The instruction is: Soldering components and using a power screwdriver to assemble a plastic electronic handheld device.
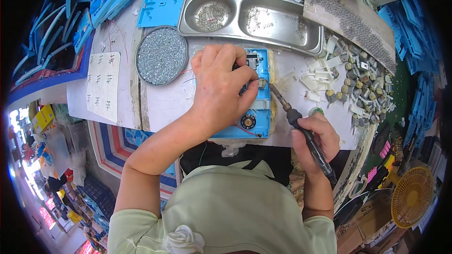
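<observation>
My right hand [322, 140] is closed around the dark handle of a soldering iron [293, 115]. The iron's tip points up and left, close to a small metal part at the right side of a blue plastic casing [262, 129]. Over the casing's left side, my left hand [226, 82] is bent with fingers and thumb drawn together; what they pinch is hidden. A round black speaker [248, 122] sits in the casing's near end, and a dark mechanism [253, 60] shows at its far end. Thin red wires run by the casing.
A round dish of small metal screws [161, 56] stands left of my left hand. Beyond it lies a steel compartment tray [226, 23] with springs. Small motors and white plastic parts [360, 82] are heaped at right, near a board of springs [351, 23]. A yellow fan [412, 197] stands lower right.
</observation>
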Available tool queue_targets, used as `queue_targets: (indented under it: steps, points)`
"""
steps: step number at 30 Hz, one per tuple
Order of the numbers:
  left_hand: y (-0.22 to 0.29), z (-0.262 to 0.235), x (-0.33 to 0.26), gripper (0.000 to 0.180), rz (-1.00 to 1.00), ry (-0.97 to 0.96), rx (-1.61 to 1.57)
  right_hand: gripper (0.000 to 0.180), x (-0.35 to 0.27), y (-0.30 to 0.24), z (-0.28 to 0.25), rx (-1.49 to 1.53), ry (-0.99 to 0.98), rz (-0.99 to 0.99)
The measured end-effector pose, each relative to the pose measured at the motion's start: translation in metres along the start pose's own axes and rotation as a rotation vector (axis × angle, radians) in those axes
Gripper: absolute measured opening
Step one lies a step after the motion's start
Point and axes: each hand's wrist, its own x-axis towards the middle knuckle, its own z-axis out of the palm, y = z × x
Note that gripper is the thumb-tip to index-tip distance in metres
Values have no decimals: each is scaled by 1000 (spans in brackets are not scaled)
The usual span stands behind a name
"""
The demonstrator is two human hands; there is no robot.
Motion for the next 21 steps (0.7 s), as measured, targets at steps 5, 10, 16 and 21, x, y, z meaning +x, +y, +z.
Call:
queue_targets:
  steps: [5,10,16,21]
  points:
    - [1,0,1,15,7,-5,10,27,3,-3,1,1,-17,18]
    - [3,-2,3,14,10,-16,26,28,3,-2,1,-9,-32,12]
    - [5,-5,4,14,2,-42,22,33,11,4,-2,-95,-111,-159]
    - [7,-6,6,14,8,-61,33,33,12,7,-8,-110,-105,-207]
